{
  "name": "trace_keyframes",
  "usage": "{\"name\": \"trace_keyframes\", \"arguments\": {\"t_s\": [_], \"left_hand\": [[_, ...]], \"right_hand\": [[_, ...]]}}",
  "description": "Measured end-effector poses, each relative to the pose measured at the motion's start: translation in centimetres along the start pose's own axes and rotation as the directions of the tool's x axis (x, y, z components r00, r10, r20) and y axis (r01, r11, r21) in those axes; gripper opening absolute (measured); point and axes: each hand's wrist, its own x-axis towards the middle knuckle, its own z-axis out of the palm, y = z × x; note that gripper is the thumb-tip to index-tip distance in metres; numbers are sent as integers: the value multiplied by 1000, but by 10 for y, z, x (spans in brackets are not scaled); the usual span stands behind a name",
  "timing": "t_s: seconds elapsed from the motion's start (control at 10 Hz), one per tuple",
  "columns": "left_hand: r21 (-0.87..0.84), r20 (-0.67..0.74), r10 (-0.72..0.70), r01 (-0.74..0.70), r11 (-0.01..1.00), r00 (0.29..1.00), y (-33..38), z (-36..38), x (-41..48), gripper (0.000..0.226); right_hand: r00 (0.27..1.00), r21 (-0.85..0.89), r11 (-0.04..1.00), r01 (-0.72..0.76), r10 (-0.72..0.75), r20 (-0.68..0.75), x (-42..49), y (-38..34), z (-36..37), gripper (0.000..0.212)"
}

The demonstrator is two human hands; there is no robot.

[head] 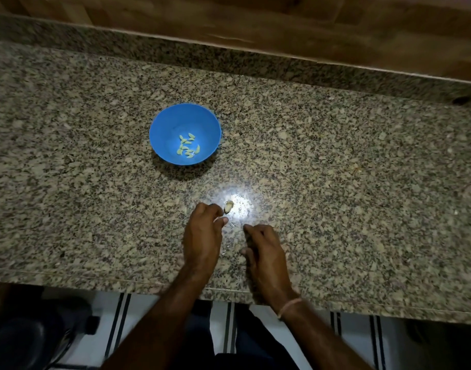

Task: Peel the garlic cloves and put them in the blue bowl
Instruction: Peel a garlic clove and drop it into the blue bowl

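Blue bowl [163,121] stood on the speckled granite worktop [335,156], left of centre. Roughly ten pale peeled cloves [187,148] lay in its bottom.

One garlic clove [228,206], skin partly on, sat nearer the person than the bowl, at the edge of a bright glare spot.

Left hand [202,236]: fingers curled, forefinger tip touching the clove's near end, thumb just below it. Whether the clove was pinched or only touched could not be told.

Right hand [263,249]: just beside the left, blurred, fingers loosely curled, nothing seen in it. A thin thread band [289,307] circled its wrist.

Small skin flakes [232,224] lay on the worktop between the hands.
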Motion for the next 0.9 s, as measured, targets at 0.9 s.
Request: {"name": "trace_keyframes", "arguments": {"t_s": [0.9], "left_hand": [[63, -128, -1, 9, 998, 992, -11, -4, -39, 10]], "right_hand": [[975, 21, 982, 190, -191, 111, 42, -2, 14, 37]]}}
